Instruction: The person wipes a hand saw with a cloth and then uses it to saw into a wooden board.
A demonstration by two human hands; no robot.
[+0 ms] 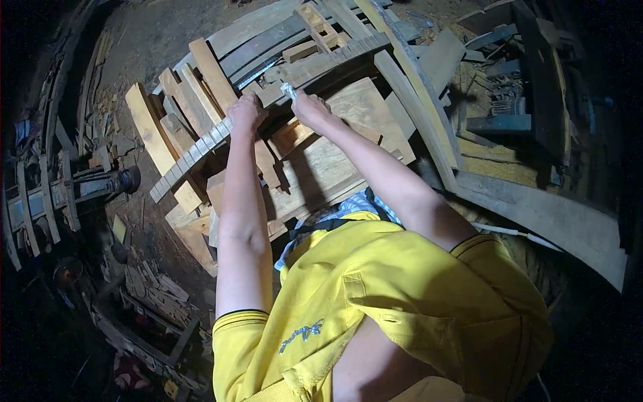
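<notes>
My left hand (246, 112) is closed around a long wooden strip (194, 155) with regular cross marks or cuts along its length. The strip runs slantwise from lower left to upper right over the bench. To the right, my right hand (312, 111) has its fingers curled close to the strip. A small shiny silver object (288, 91) sticks out by its thumb side; its kind does not show. Beneath both hands lie a broad pale board (355, 110) and a short wooden block (293, 137), partly in shadow.
Several loose planks (211, 74) lie beyond the strip and at its left. A long curved beam (422, 100) crosses on the right, near a wide plank (536, 208). Wood scraps (157, 285) litter the floor at left. Dark machinery (506, 100) stands at upper right.
</notes>
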